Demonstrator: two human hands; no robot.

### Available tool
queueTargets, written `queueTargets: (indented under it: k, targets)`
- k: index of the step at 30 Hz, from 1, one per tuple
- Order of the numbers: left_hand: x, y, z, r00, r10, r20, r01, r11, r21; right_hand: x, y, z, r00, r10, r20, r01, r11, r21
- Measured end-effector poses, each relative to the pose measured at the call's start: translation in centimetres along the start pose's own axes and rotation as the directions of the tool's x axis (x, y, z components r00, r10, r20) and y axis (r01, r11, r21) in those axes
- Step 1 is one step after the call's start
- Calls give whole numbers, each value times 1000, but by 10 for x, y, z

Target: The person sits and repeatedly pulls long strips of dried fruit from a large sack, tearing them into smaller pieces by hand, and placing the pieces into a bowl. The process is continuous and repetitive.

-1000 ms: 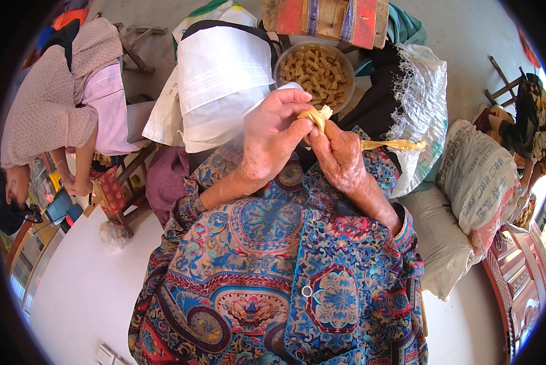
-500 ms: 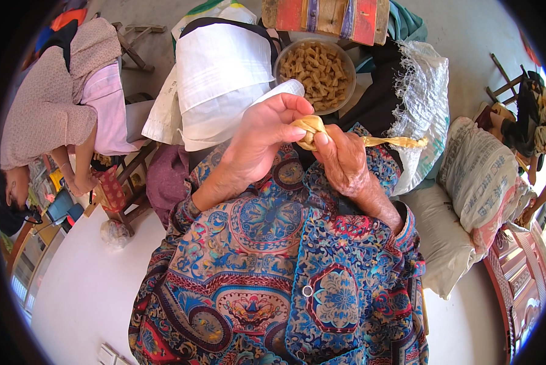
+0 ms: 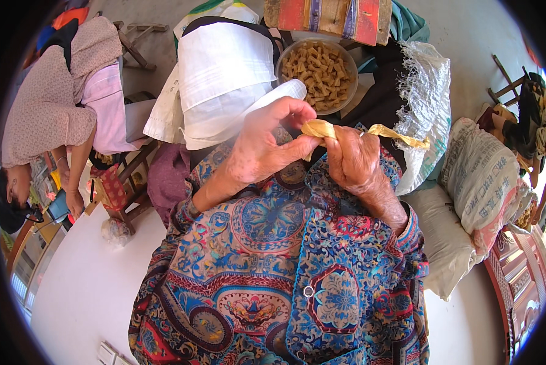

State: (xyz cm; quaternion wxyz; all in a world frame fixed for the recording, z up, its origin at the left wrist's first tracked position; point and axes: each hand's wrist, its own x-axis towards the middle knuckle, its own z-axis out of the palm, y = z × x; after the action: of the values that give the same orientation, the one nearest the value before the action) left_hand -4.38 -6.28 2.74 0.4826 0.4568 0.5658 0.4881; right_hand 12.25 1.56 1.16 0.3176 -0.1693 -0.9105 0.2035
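Observation:
My left hand [image 3: 264, 149] pinches a pale yellow strip [image 3: 317, 128] between thumb and bent fingers. My right hand [image 3: 355, 159] grips the same strip beside it, index finger and thumb pressed on it, with a twisted tail reaching right. Beyond my hands a round clear bowl [image 3: 321, 64] holds many short tan pieces. A white cloth [image 3: 221, 67] lies to its left, with a rolled end behind my left hand. A fringed woven sack [image 3: 425, 97] lies to the right.
A red-painted wooden board [image 3: 321, 18] sits at the top. Another person [image 3: 60, 109] is bent over at the left near a wooden stool [image 3: 133, 204]. Full sacks [image 3: 473, 188] and another person [image 3: 540, 121] are at the right, beside a carved wooden piece [image 3: 510, 274].
Both my hands have shifted slightly and turned on the strip; its knotted part now shows as a flatter, smoother band. The left person's hands have moved lower.

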Motion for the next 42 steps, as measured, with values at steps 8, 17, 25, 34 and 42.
queueTargets:
  k: [8, 17, 25, 34, 42]
  targets:
    - [-5, 10, 4, 924, -365, 115, 380, 907, -181, 2, 9, -11, 990, -76, 116, 89, 990, -112]
    - [-5, 15, -14, 954, -169, 249, 141, 982, 125, 11, 13, -36, 952, -34, 305, -29, 979, 200]
    - [-7, 10, -27, 973, 36, 230, -79, 980, 183, 12, 16, -46, 943, -41, 331, -49, 965, 259]
    - [8, 15, -36, 960, 144, 240, -227, 902, 366, 17, 18, -45, 864, 163, 477, -388, 820, 421]
    - [26, 9, -4, 822, 381, 424, -569, 589, 574, 15, 25, -39, 874, 151, 462, -385, 796, 467]
